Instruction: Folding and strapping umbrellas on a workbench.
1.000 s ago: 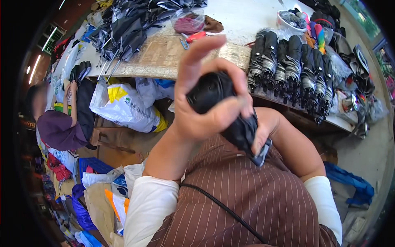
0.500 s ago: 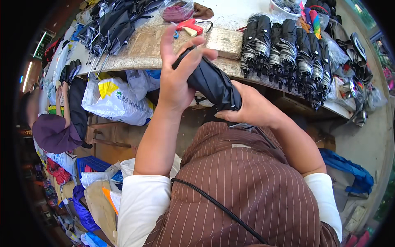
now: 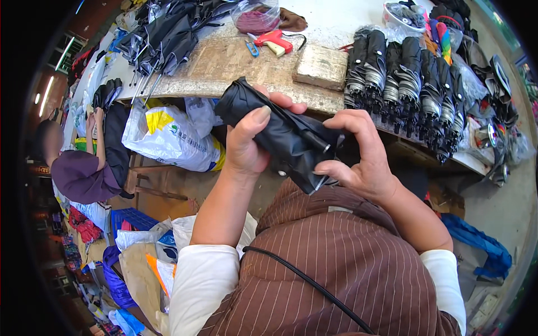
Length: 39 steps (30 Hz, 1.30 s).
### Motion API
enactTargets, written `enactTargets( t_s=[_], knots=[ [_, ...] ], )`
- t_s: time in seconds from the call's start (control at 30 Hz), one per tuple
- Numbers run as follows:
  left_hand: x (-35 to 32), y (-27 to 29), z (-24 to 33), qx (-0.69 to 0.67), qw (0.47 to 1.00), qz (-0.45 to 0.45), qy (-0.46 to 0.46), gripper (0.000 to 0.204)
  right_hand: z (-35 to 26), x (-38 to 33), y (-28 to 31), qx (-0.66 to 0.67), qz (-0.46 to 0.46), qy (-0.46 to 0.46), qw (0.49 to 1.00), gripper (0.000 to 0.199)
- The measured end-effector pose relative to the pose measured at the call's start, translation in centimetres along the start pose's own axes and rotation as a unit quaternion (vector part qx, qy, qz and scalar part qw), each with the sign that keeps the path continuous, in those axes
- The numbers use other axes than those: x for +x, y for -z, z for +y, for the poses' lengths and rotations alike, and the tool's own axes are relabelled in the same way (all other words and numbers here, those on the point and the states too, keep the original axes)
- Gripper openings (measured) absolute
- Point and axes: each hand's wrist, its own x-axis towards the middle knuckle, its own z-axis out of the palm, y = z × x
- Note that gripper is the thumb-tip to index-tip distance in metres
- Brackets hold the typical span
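In front of my body I hold a black folding umbrella (image 3: pixel 274 131), folded up and tilted down to the right. My left hand (image 3: pixel 249 137) is wrapped round its upper left part, thumb on top and fingers behind. At the lower right end my right hand (image 3: pixel 358 159) curls thumb and forefinger about the canopy's edge, where a dark shaft with a shiny tip and a few rib ends show. Whether these fingers press on the cloth is hard to make out. A small white button is visible on the umbrella's underside.
Beyond my hands, the worktable (image 3: pixel 207 67) bears a red tagging gun (image 3: pixel 274 41), blue snips (image 3: pixel 252 49) and a worn block (image 3: pixel 320 67). Several folded umbrellas (image 3: pixel 412 73) stand in a row at the right. Loose black umbrellas (image 3: pixel 168 42) lie at the far left. A co-worker (image 3: pixel 84 173) sits left.
My left hand has closed its raised fingers round the umbrella. The umbrella has turned so its ribbed end shows, and my right hand has shifted from gripping its side to that end.
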Motion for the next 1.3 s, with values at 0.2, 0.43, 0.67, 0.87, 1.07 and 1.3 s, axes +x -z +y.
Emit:
enactTargets(
  t_s=[0.2, 0.43, 0.67, 0.87, 1.07, 1.3],
  knots=[
    [0.4, 0.4, 0.4, -0.027, 0.996, 0.084, -0.018, 0.028, 0.0, 0.0, 0.9, -0.158, -0.052, 0.135, 0.977, 0.016],
    [0.9, 2.2, 1.7, -0.021, 0.999, 0.004, -0.036, 0.026, -0.2, 0.4, 4.2, -0.019, -0.064, -0.004, 0.998, 0.02],
    [4.0, -7.0, 1.9, 0.052, 0.955, -0.278, -0.087, 0.03, -0.9, 3.6, 2.4, 0.155, -0.295, -0.202, 0.921, 0.057],
    [3.3, -7.7, 1.8, 0.084, 0.977, -0.165, -0.101, 0.03, 0.4, 3.3, 2.3, 0.173, -0.347, -0.208, 0.898, 0.051],
    [1.6, -5.0, -0.9, 0.03, 0.999, -0.017, -0.026, 0.028, 0.3, 2.7, 3.2, 0.027, -0.336, -0.281, 0.898, 0.045],
    [2.5, -4.5, 2.4, 0.059, 0.979, -0.153, -0.119, 0.026, 0.9, 1.9, 3.7, 0.188, -0.183, -0.102, 0.96, 0.037]
  ],
)
